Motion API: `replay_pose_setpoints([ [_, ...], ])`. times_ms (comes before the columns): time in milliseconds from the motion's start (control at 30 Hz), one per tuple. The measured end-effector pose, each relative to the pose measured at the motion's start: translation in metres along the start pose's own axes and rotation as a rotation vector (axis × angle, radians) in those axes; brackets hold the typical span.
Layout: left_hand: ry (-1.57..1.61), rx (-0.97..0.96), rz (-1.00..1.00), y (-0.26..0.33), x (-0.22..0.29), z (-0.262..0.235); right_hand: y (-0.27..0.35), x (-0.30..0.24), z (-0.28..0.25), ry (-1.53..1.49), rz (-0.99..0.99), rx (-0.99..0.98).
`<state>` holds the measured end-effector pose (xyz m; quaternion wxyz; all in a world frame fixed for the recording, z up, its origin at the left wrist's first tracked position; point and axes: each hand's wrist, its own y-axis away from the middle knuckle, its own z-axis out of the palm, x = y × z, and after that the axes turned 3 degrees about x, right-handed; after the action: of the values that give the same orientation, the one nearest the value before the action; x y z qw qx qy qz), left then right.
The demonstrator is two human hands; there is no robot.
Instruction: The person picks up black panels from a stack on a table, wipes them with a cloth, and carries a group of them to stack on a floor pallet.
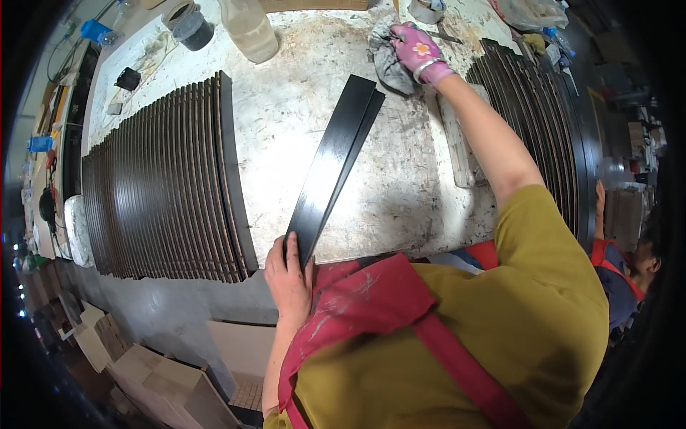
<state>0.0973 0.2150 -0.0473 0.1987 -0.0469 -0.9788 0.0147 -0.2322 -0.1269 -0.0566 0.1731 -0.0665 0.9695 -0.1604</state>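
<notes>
Two glossy black boards, the upper board partly over the lower board, lie slantwise across the middle of the worktable. My bare left hand grips their near end at the table's front edge, with fingers on top. At the far side, my right hand wears a pink glove with a flower on it. Its fingers close on a crumpled grey rag, which rests on the table. A flat dark tool lies just beyond that hand.
Rows of dark boards on edge stand left and right. A clear jug of liquid, a dark cup and a tin sit at the back. Cardboard boxes stand on the floor. Another person is at the right.
</notes>
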Motion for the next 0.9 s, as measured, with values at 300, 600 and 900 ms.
replay_pose_setpoints([
  [300,0.002,-0.011,-0.037,-0.002,0.007,-0.021,0.049,-0.052,-0.072,0.018,-0.139,-0.033],
  [600,-0.154,-0.071,0.015,-0.014,0.006,0.002,0.038,-0.071,-0.016,0.481,-0.412,-0.441],
  [900,-0.193,-0.113,-0.054,-0.020,0.008,-0.002,0.055,-0.065,-0.031,-0.348,0.109,-0.080],
])
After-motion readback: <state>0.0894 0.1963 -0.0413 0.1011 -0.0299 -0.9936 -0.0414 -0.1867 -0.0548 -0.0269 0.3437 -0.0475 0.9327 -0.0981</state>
